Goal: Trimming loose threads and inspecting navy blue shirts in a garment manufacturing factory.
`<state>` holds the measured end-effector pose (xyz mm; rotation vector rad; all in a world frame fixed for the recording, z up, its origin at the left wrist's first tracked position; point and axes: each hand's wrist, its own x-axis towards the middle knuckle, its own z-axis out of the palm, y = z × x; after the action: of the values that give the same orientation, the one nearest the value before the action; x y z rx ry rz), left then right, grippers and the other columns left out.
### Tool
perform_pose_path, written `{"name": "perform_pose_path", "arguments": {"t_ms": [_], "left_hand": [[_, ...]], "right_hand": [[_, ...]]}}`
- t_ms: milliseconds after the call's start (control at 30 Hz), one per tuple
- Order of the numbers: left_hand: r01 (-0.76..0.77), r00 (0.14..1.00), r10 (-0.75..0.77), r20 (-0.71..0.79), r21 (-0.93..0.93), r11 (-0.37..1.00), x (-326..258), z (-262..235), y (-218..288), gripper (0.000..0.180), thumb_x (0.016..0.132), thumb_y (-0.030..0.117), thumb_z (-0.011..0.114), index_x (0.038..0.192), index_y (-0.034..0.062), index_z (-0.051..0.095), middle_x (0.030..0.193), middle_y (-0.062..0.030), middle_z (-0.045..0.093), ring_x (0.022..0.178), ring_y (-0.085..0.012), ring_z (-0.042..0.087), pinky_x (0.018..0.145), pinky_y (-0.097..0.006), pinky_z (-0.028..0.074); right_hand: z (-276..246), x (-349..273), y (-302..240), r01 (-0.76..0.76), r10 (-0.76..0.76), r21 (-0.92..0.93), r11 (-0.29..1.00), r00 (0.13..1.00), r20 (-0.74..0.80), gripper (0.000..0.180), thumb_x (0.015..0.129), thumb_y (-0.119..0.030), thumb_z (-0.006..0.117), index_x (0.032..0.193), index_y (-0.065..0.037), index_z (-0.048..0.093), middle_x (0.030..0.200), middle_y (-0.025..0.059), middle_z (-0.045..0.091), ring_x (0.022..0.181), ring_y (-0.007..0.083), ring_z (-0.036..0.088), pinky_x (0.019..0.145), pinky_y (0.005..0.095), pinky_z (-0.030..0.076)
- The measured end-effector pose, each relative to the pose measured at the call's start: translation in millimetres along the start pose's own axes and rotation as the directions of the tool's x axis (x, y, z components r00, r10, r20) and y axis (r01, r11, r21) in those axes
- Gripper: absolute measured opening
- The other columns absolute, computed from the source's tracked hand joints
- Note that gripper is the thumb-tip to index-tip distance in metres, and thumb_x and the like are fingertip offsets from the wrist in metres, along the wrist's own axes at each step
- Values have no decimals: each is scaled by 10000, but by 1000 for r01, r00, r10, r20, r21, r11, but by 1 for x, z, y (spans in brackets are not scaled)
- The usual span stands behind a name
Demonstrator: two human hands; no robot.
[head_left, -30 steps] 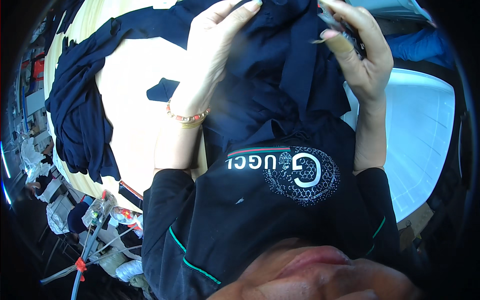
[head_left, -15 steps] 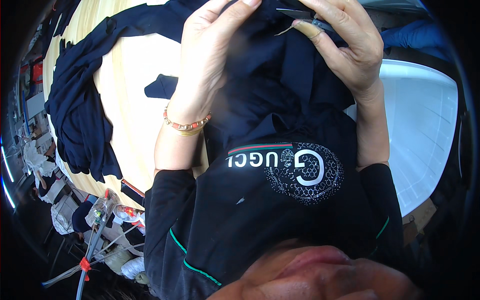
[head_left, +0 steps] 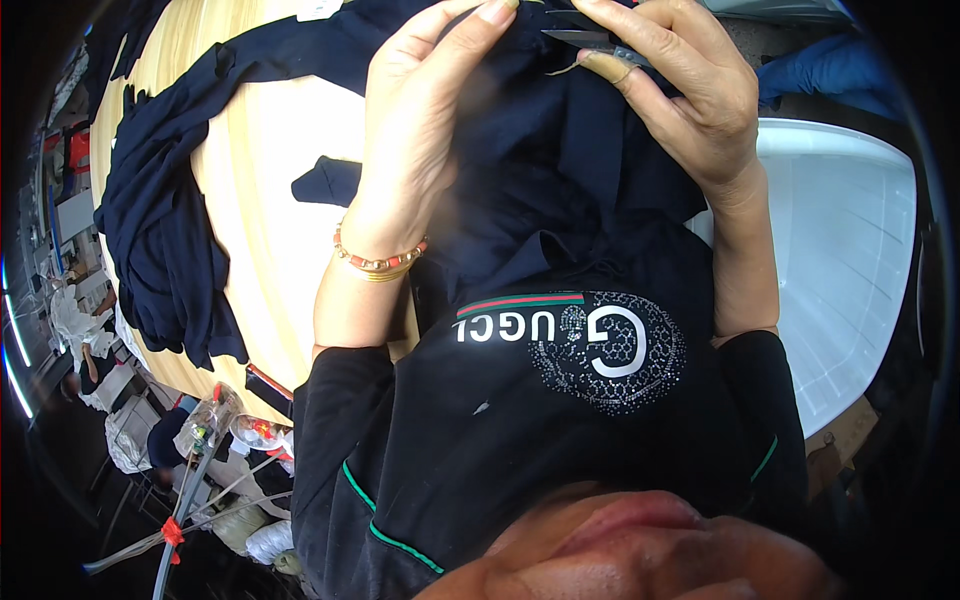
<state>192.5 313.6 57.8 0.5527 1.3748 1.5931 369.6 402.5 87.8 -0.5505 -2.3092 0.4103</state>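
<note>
A pale table (head_left: 275, 210) is lined along its left edge by a dark bundle (head_left: 165, 235), and its right side is hidden under dark cloth (head_left: 635, 150). The cloth is pinched by the left hand (head_left: 420, 100), its fingertips partly cut off by the view, while snips (head_left: 580, 40) are grasped in the right hand (head_left: 708, 105), pointed leftward. Right of the cloth, a white tub (head_left: 840, 250) is set; a dark flap (head_left: 325, 181) is partly blocked by the left forearm (head_left: 350, 308)

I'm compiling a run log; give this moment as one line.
left hand: at dark cloth; right hand: holding bladed tool; white tub: person's right
</note>
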Motion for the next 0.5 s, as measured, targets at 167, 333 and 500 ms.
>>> {"name": "perform_pose_path", "arguments": {"t_ms": [167, 333, 500], "left_hand": [[58, 998, -54, 39, -110, 992, 2, -4, -5, 198, 965, 89, 709, 1147, 12, 723, 1088, -49, 738, 990, -119, 675, 920, -243, 513], [88, 993, -74, 90, -159, 983, 4, -6, -9, 171, 972, 87, 702, 1125, 14, 718, 1066, -39, 732, 971, -107, 669, 907, -233, 512], [89, 984, -59, 169, -174, 981, 1, -4, -9, 166, 990, 101, 688, 1124, 6, 715, 1059, -35, 728, 965, -95, 659, 897, -224, 512]], "right_hand": [[-1, -2, -2, 38, -38, -41, 998, 999, -4, 426, 719, -51, 852, 1138, -34, 778, 773, 63, 597, 661, 204, 572, 582, 320, 443], [1, -4, 1, -2, 3, 65, 998, 1000, -16, 388, 748, -20, 844, 1130, -18, 776, 771, 63, 602, 662, 186, 567, 590, 302, 434], [9, -9, 9, -304, 328, 532, 790, 943, 52, 378, 858, -52, 826, 1210, 30, 716, 938, 2, 627, 807, 81, 562, 719, 206, 454]]}}
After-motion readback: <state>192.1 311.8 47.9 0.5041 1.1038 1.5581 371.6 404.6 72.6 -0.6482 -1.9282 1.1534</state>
